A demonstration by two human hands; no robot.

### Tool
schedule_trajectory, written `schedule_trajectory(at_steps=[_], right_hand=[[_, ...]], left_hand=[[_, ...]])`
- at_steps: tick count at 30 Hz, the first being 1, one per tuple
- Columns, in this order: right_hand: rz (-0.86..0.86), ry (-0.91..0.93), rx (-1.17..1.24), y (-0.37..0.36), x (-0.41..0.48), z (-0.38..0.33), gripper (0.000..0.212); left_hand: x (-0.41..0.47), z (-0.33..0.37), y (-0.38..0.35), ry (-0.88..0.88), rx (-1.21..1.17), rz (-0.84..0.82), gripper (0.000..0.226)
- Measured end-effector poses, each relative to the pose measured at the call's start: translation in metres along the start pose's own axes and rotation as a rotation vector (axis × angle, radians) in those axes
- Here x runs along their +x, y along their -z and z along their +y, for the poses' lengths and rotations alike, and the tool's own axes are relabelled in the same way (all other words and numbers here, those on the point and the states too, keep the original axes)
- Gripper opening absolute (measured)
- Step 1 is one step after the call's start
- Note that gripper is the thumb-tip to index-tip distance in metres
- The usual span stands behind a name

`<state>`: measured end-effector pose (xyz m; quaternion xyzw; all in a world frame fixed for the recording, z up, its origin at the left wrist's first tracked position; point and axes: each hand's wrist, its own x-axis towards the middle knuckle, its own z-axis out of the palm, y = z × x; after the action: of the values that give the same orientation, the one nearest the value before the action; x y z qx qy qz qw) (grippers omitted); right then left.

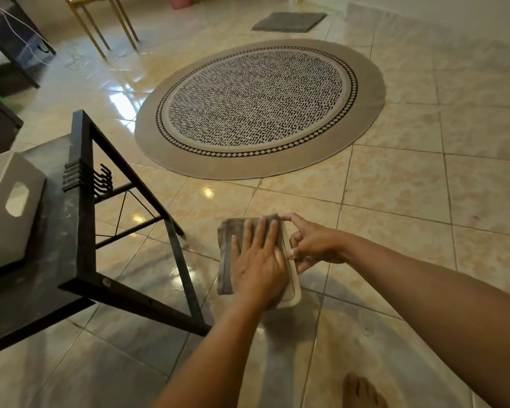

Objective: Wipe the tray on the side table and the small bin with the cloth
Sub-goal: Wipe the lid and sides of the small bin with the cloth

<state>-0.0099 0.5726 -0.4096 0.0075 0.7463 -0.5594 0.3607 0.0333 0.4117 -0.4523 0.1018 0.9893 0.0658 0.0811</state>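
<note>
A small beige tray [292,285] with rounded corners is held in the air above the floor, just right of the side table [56,240]. My right hand [312,245] grips the tray's right edge. A folded grey cloth [226,254] lies over most of the tray. My left hand [258,262] rests flat on the cloth with fingers spread, pressing it against the tray. A light grey bin [3,219] with an oval handle cut-out stands on the dark table top at the far left, apart from both hands.
The side table has a black metal frame [84,201] with hooks on its end. A round patterned rug [259,107] lies ahead on the glossy tiled floor. Chair legs [100,30], a grey mat [289,21] and dark furniture stand further back. My bare foot [362,390] is at the bottom.
</note>
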Motion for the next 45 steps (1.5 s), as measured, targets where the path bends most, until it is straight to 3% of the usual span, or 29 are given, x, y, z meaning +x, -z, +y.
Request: schedule_trajectory(at_steps=[3,8,15,20,29,35,39,43,45], right_hand=[[0.017,-0.003,-0.009,0.000,-0.001,0.003,0.091],[0.003,-0.005,0.029,0.007,0.000,0.005,0.090],[-0.014,-0.023,0.015,0.000,0.002,0.001,0.093],[0.018,-0.009,-0.023,-0.004,0.002,-0.001,0.087],[0.013,-0.033,-0.049,-0.004,0.002,-0.003,0.092],[0.002,-0.017,-0.043,-0.003,0.003,-0.003,0.091],[0.023,-0.013,-0.006,-0.006,0.003,-0.003,0.086],[0.019,-0.017,-0.002,-0.002,-0.001,-0.004,0.086],[0.001,-0.017,0.008,-0.002,-0.001,-0.005,0.088]], left_hand=[[0.002,0.002,0.004,0.060,-0.042,-0.019,0.083],[0.005,-0.024,0.012,-0.055,-0.079,0.006,0.063],[-0.038,-0.008,-0.013,-0.177,0.007,0.071,0.063],[-0.056,-0.006,-0.020,0.031,-0.016,0.105,0.067],[-0.038,0.027,-0.015,0.113,-0.047,0.029,0.068],[-0.051,0.017,-0.021,0.006,-0.034,0.018,0.065],[-0.028,-0.011,0.000,0.092,-0.091,0.040,0.061],[-0.039,-0.006,-0.005,-0.092,-0.005,-0.005,0.065],[-0.023,-0.013,0.001,-0.080,0.002,0.006,0.065]])
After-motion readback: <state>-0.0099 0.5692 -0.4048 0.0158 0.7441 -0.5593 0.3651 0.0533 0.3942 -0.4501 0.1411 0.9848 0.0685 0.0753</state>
